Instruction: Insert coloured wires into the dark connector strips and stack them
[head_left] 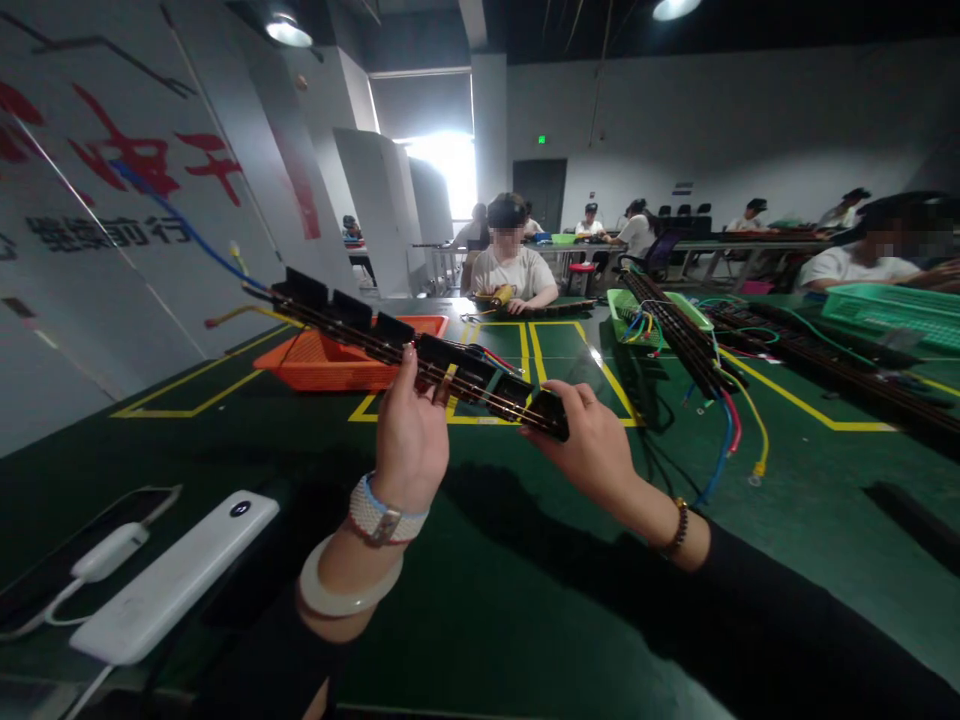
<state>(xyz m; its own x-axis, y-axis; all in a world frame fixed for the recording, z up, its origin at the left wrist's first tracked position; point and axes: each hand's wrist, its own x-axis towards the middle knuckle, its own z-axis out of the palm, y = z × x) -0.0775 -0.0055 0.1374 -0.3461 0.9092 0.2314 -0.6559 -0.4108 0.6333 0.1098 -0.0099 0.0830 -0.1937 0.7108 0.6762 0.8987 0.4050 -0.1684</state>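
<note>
A long black strip assembly point(375, 338) with copper-coloured bars and several black blocks is held up over the green table, tilted down to the right. My left hand point(414, 425) grips it near its middle, thumb in front. Around its right end my right hand point(589, 435) is closed. Blue and yellow wires trail from the upper left end. Behind the strip rests an orange basket point(300, 368), partly hidden by it.
A white power bank point(180, 575) and a dark phone point(97, 545) lie at the left front. On the right, a green basket point(622, 320) bears wired strips point(675, 335); more strips and a teal basket point(900, 312) lie beyond. A person point(510, 265) works opposite.
</note>
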